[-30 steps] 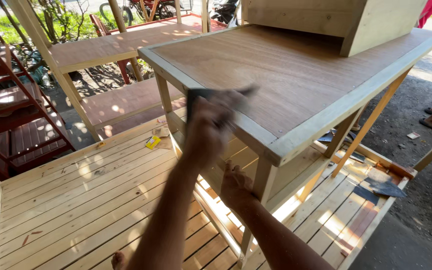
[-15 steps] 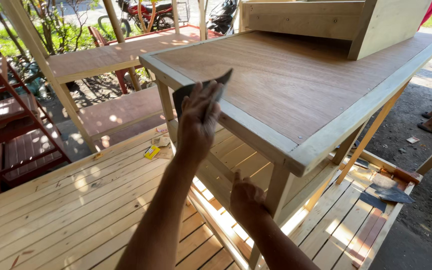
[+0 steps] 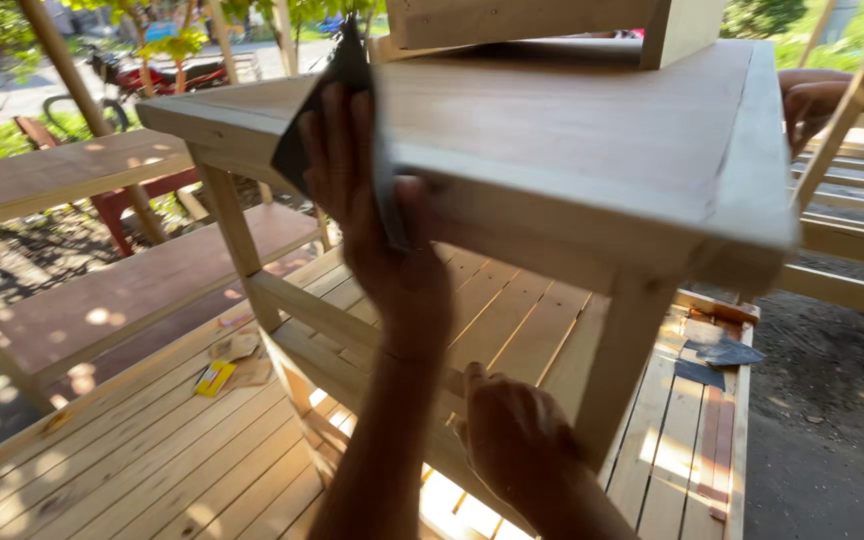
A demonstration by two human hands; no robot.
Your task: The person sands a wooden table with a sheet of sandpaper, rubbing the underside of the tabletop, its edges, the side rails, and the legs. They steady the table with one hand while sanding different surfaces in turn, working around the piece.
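Two bare hands fill the lower middle of the frame. Nearest, at bottom centre, one hand (image 3: 517, 440) wraps its fingers around a lower rail of the wooden table (image 3: 592, 120), just left of the front leg (image 3: 617, 370); judged by where its forearm enters, it is the right hand, and it is clamped on the frame. Above it, the left hand (image 3: 377, 215) reaches up from a long forearm and presses a dark sheet of sandpaper (image 3: 322, 110) against the front edge of the tabletop. Its fingers lie together, flat on the paper, with the thumb out to the right on the wood.

That edge runs from upper left to right across the frame, and the sheet folds over it, so the paper lies directly under the left fingers, with the edge's long axis crossing them. The left hand is the nearer one to the sandpaper; the right is well below it.

Below the table, pale slatted boards (image 3: 112, 460) carry a small yellow object (image 3: 214, 378) at lower left and more dark sheets (image 3: 722, 352) at right. Farther back, another person's hand (image 3: 814, 100) rests past the table's right corner.
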